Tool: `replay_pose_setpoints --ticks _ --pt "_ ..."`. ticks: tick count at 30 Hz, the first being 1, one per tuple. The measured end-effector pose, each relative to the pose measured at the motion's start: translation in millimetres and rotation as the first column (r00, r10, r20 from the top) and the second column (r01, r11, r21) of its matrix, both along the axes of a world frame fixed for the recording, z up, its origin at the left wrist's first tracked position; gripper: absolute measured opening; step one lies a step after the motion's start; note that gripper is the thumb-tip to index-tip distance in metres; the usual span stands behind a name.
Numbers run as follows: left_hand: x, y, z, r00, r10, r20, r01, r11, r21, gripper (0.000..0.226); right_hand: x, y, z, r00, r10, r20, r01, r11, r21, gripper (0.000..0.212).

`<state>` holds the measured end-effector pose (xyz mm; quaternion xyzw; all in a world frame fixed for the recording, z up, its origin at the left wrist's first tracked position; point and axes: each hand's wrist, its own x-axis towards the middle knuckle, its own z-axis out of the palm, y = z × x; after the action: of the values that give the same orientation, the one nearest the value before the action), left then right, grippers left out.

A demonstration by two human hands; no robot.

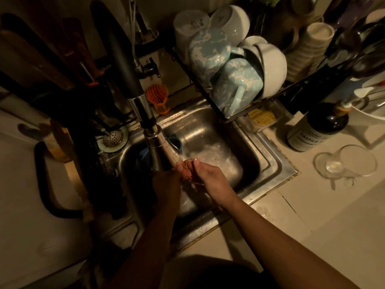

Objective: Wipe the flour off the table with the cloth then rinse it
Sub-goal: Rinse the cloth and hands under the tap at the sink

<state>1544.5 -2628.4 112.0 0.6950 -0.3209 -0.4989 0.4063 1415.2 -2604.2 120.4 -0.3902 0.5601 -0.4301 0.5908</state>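
Dim kitchen, single warm light. Landmark: the square stainless steel sink [273, 157].

- Over the middle of the sink basin, both hands meet directly below the chrome pull-down faucet head [160, 147]. Water appears to run from it onto them.
- The small reddish wadded cloth [187, 173] is bunched between the two hands, above the basin and not resting in it.
- Left hand [166, 184]: fingers curled round the near side of the cloth. Right hand [210, 176]: fingers and thumb wrapped over its other side.
- The two-handed grip under the stream looks meant for squeezing and working the flour out. I judge this to be the rinse stage, with the wiping done.
- The basin floor shows pale streaks, possibly floury water.

Around the sink:
- At its back right corner, a black wire dish rack [229, 117] overhangs the basin, so the mugs and bowls drain into it.
- Behind the sink stands an orange bristle brush [157, 97].
- In the basin behind the faucet head is a blue cup [176, 142], half hidden.
- Right of the sink on the counter are a dark labelled soap bottle [318, 130] and an overturned clear glass mug [350, 161].

Hard to make out:
- The left hand is deep in shadow, so its finger detail is poor.
- Most of the cloth is covered by the hands, so its size and how clean it is are unclear.
- The table is out of frame.
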Motion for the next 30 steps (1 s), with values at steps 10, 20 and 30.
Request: replay_pose_setpoints --ticks 10,20,30 --pt "-1.1 14.4 20.4 0.952 -0.289 0.105 0.307 0.915 -0.261 0.034 -16.7 -12.8 2.2 0.989 0.146 -0.018 -0.142 0.98 0.138 0.024" --pt "6.3 16.7 -4.9 0.926 -0.321 0.2 0.357 0.916 -0.183 0.018 -3.7 -12.5 0.7 0.852 0.121 -0.51 -0.146 0.989 -0.008 0.021" --pt "-13.6 15.1 21.9 0.998 -0.026 -0.054 0.018 0.991 -0.134 0.015 16.8 -6.3 4.3 0.999 -0.018 -0.043 0.015 0.998 -0.064 0.035"
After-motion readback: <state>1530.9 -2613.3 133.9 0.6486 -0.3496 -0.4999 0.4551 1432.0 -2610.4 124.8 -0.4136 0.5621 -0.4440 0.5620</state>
